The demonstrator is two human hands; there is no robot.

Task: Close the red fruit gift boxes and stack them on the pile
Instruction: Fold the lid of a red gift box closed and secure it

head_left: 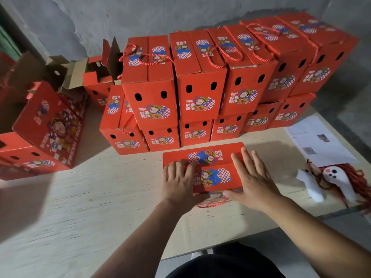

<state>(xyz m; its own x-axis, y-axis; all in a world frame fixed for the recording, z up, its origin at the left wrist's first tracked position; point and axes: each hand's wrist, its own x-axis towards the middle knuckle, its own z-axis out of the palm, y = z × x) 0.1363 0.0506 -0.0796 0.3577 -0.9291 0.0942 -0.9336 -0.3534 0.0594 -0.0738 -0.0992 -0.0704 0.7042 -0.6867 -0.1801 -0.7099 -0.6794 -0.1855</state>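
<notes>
Pale table [100,197], near edge bare: box [214,173] at centre, just before pile [200,87]. Left hand [178,183] and right hand [253,179] flat, fingers spread, pressing lid flaps. Paper [319,141] far right.

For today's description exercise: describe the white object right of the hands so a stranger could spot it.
On the pale wooden table, look right of the red cardboard gift box under both hands. Below the printed paper sheet lies a white handheld controller on red cord: the only white moulded thing there.
</notes>
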